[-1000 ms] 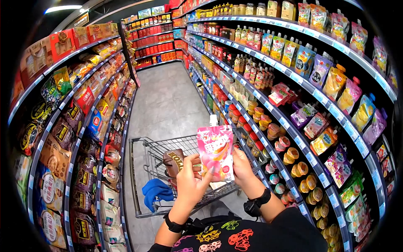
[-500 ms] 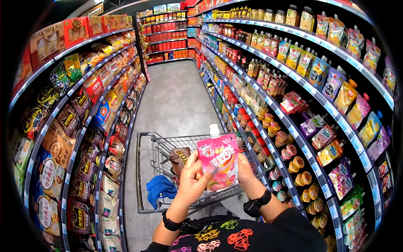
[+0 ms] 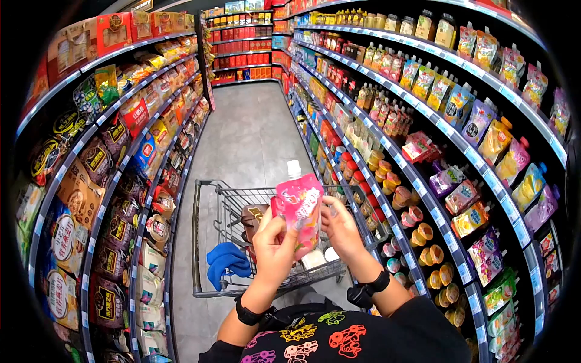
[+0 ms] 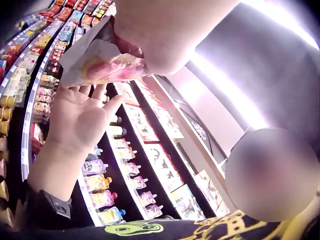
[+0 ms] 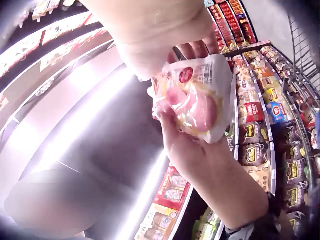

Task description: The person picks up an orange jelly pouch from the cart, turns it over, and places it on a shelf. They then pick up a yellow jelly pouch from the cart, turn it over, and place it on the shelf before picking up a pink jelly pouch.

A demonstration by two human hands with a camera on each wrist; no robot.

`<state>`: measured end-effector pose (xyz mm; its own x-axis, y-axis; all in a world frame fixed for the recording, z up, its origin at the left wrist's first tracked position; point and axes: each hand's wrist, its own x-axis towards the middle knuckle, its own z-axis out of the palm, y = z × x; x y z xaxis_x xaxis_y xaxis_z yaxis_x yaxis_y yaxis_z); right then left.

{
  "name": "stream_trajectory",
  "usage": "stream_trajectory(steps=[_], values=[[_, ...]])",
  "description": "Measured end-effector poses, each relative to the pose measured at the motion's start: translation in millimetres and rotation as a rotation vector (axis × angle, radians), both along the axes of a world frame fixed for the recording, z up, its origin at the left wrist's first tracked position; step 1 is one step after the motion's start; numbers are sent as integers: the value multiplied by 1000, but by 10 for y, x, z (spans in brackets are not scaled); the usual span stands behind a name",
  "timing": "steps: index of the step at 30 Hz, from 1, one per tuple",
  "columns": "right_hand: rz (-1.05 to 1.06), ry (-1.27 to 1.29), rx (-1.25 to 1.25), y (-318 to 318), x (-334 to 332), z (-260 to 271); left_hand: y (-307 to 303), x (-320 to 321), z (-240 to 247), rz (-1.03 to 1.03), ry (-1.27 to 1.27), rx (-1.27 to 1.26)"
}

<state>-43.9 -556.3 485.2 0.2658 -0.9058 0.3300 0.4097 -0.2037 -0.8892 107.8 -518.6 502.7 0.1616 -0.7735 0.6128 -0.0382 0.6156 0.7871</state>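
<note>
Gripping the glossy pink plastic pouch [image 3: 299, 204] by its left side, your left hand [image 3: 273, 254] is pointing it spout-up, leaning left; your loosely open right hand [image 3: 343, 232] is lying by its right edge, perhaps touching.

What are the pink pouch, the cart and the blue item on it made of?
Pouch: glossy plastic film, likely laminated; creases and highlights. Cart: probably metal, grey, satin; thin wire bars. Blue item: matte, perhaps cloth or foam; soft rounded folds.
</note>
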Motion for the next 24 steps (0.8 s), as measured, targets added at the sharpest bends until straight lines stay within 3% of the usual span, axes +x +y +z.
stream_trajectory(steps=[2, 4, 6, 10, 11, 14, 15, 16, 20, 24], values=[[-73, 64, -47, 28, 86, -29, 67, -21, 144, 37, -176, -21], [-32, -37, -50, 31, 101, -26, 123, -56, 220, 28, -271, -30], [41, -258, 33, 32, 166, -22, 188, -70, 309, -20, -311, -18], [245, -344, 270, 52, 136, -22, 260, -99, 276, -34, -430, -35], [243, -323, 357, 75, 143, -33, 264, -80, 288, 45, -537, -114], [588, -469, 610, 43, 124, -244, 271, 17, 331, -38, -460, -142], [648, -451, 652, 73, 136, -245, 265, 41, 317, -34, -316, -79], [714, -462, 763, 110, 113, -237, 258, 27, 340, 95, -237, -114], [993, -522, 722, 113, 139, -286, 85, 169, 134, 173, 74, 115], [1128, -464, 747, 203, 111, -250, -42, 255, -8, -258, 193, 250]])
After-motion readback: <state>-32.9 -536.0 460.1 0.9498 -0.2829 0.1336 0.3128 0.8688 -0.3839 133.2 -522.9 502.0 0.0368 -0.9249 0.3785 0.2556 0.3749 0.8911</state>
